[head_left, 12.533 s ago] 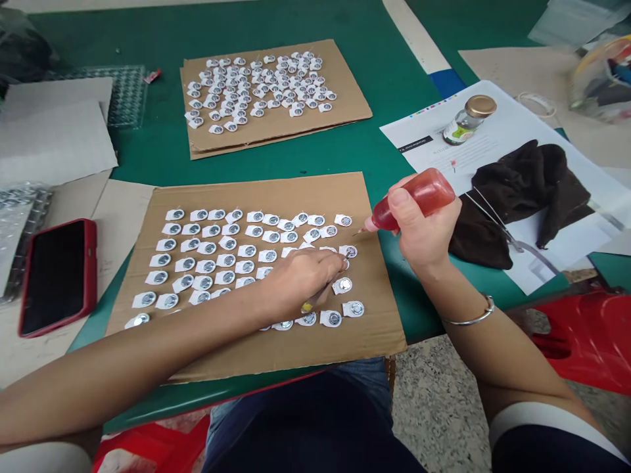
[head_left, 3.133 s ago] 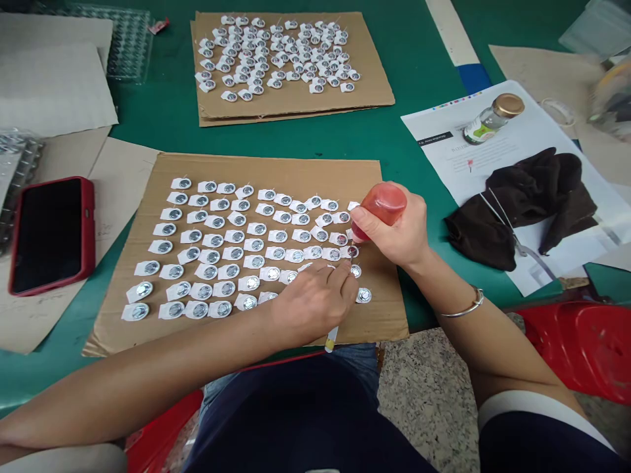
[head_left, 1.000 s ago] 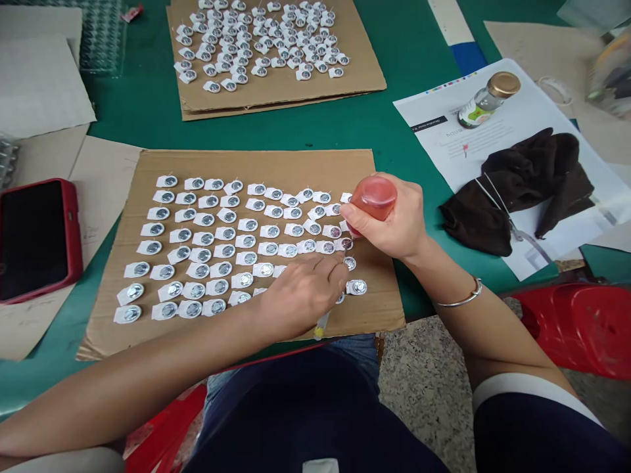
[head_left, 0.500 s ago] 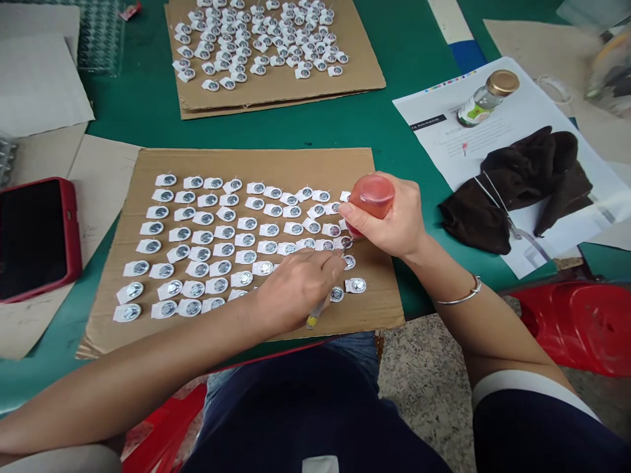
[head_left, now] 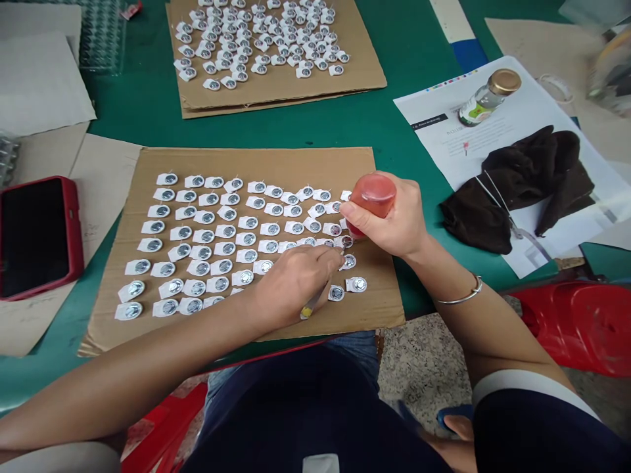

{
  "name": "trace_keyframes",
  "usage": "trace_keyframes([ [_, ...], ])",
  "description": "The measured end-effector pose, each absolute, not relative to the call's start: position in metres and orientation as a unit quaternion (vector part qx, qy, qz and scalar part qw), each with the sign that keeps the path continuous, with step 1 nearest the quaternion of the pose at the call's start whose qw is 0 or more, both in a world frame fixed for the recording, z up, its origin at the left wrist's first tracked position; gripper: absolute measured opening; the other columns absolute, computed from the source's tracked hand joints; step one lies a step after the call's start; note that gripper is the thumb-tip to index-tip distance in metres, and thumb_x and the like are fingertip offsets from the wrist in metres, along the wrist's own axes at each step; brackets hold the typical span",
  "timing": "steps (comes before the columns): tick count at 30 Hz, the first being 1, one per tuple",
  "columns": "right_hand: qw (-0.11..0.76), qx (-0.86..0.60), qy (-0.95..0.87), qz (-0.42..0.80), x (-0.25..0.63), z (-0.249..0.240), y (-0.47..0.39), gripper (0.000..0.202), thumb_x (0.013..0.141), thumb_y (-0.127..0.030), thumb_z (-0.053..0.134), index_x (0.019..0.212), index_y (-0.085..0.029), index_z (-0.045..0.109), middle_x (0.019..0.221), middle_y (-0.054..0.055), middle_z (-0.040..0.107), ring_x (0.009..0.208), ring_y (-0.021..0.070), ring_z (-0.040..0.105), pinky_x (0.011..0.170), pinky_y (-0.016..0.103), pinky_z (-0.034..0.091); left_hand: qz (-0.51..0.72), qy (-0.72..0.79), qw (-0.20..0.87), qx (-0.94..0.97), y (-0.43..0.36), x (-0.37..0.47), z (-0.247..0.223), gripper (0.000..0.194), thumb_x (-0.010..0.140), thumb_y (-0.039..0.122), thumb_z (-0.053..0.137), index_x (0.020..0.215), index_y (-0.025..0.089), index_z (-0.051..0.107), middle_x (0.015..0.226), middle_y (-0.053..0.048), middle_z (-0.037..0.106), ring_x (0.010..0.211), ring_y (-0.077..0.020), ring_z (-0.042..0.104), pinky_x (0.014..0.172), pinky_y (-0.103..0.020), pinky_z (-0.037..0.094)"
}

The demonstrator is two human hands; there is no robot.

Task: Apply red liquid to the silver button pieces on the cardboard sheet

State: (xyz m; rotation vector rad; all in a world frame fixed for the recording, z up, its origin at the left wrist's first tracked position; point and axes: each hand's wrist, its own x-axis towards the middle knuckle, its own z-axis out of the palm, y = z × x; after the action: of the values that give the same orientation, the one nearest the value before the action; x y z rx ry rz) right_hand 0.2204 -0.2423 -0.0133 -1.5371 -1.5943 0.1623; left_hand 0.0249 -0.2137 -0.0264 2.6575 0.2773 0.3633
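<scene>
My right hand [head_left: 407, 217] is wrapped round a squeeze bottle [head_left: 373, 195] of pinkish-red liquid, tipped nose-down over the right side of a cardboard sheet [head_left: 256, 161]. Just left of and below it, my left hand [head_left: 296, 282] pinches a slim stick-like tool [head_left: 309, 307] with a yellow band near its rear end. The tool's tip is close to a small round metallic piece [head_left: 347, 242] with reddish liquid on it. Rows of similar pieces on white paper tabs [head_left: 198, 268] cover the sheet. My left hand and forearm hide some of them. The bottle's nozzle is mostly hidden.
A second cardboard sheet [head_left: 280, 97] with many such pieces lies behind. At the left is a red-cased phone [head_left: 34, 236]. Right of the bottle are a printed sheet [head_left: 434, 125], a glass jar [head_left: 488, 98] and dark brown cloth [head_left: 532, 171]. A red stool [head_left: 582, 328] stands below.
The rear end of the tool has swung a little left as my left hand turned slightly. My right hand and bottle have barely moved. A foot in a blue slipper now shows at lower right.
</scene>
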Motion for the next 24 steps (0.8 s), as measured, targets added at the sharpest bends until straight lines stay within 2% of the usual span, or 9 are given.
trace_keyframes([
  [11,0.446,-0.618,-0.644,0.067,0.22,-0.012,-0.243,0.034,0.069,-0.053,0.067,0.069,-0.021,0.056,0.065,0.002,0.06,0.059,0.0154,0.055,0.057,0.033,0.047,0.172,0.1,0.274,0.941,-0.207,0.027,-0.024,0.012,0.079,0.007,0.048,0.085,0.016,0.052,0.079,-0.002,0.062,0.07,-0.013,0.059,0.065,-0.025,0.047],
  [19,0.466,-0.599,-0.647,0.072,0.219,-0.013,-0.242,0.034,0.068,-0.051,0.069,0.068,-0.019,0.056,0.064,0.0,0.059,0.057,0.0133,0.053,0.056,0.031,0.045,0.205,0.103,0.317,0.92,-0.204,0.029,-0.02,0.018,0.079,0.003,0.048,0.089,0.016,0.056,0.084,-0.003,0.065,0.075,-0.0131,0.061,0.07,-0.026,0.048],
  [24,0.461,-0.604,-0.646,0.074,0.218,-0.014,-0.242,0.034,0.069,-0.052,0.068,0.067,-0.02,0.056,0.064,0.001,0.06,0.057,0.0134,0.053,0.056,0.031,0.045,0.2,0.116,0.321,0.918,-0.202,0.029,-0.02,0.019,0.076,0.001,0.051,0.087,0.016,0.058,0.081,-0.001,0.064,0.071,-0.0114,0.059,0.066,-0.023,0.047],
])
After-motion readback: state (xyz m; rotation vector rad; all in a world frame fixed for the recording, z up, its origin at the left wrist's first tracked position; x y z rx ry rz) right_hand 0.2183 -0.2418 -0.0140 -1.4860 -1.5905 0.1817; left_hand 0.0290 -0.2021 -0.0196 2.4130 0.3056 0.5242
